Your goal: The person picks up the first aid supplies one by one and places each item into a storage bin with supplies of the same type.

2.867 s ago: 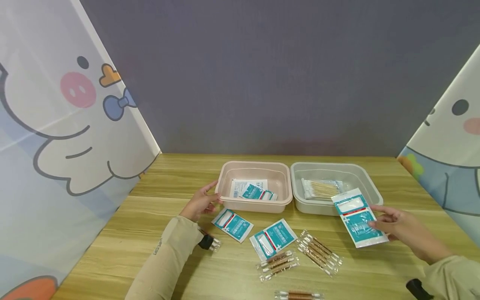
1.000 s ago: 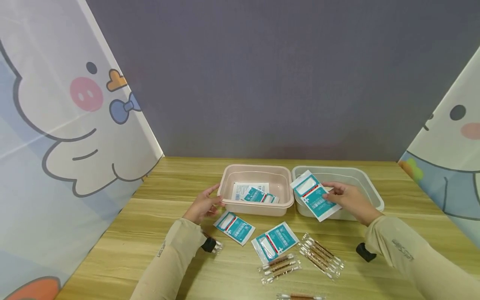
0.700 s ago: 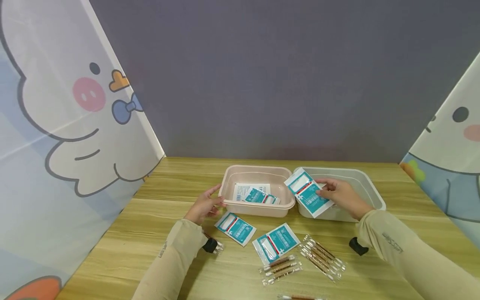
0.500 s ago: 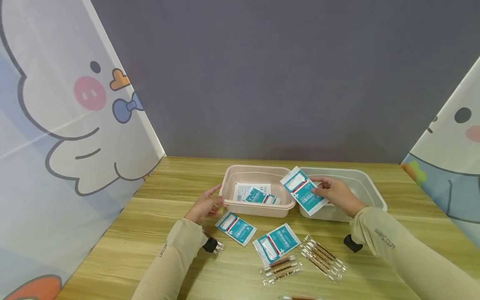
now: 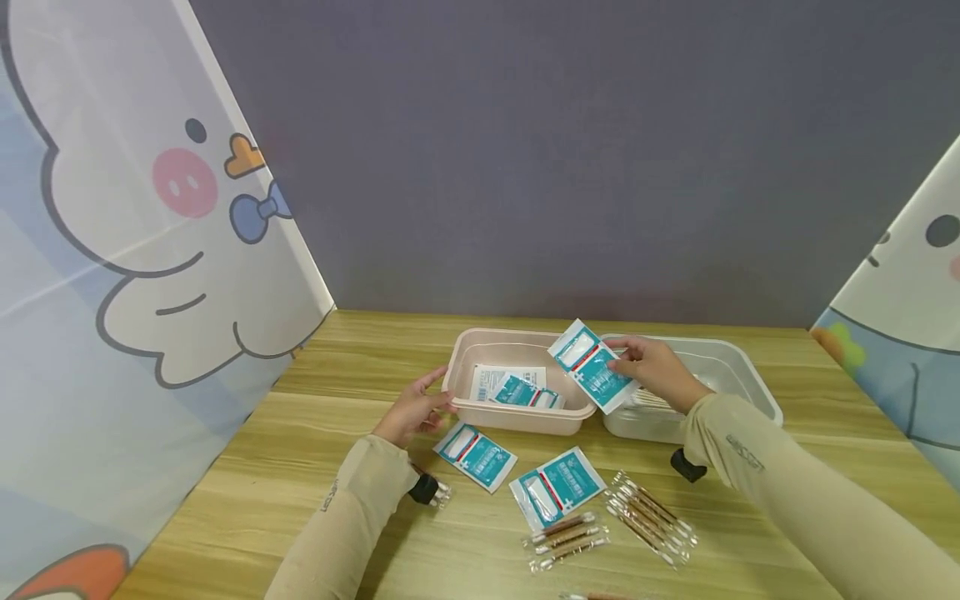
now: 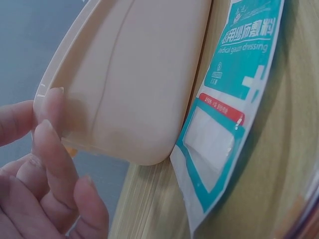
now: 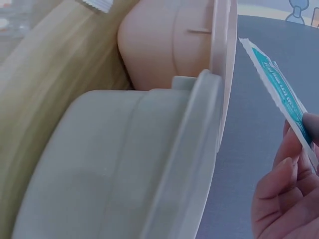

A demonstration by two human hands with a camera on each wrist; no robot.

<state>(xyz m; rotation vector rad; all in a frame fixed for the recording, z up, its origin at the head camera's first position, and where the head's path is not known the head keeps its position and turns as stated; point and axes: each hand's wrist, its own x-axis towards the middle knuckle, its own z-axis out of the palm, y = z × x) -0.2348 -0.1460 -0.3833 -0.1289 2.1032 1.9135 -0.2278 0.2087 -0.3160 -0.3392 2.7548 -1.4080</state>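
Teal-and-white gauze packet (image 5: 588,363), pinched at its edge between the thumb and fingers of the right hand (image 5: 663,375), is held tilted above the adjoining rims of the pink tray (image 5: 517,418) and the pale grey tray (image 5: 645,428). The left hand (image 5: 411,410) grips the pink tray's near left corner, thumb and fingers about the rim; the two hands are well apart. Further packets (image 5: 517,391) lie inside the pink tray; pale sticks (image 5: 649,401), partly hidden, lie in the grey one. On the wooden worktop (image 5: 450,554), before the trays, are two loose packets (image 5: 480,457) and wrapped brown-stemmed swabs (image 5: 649,517).
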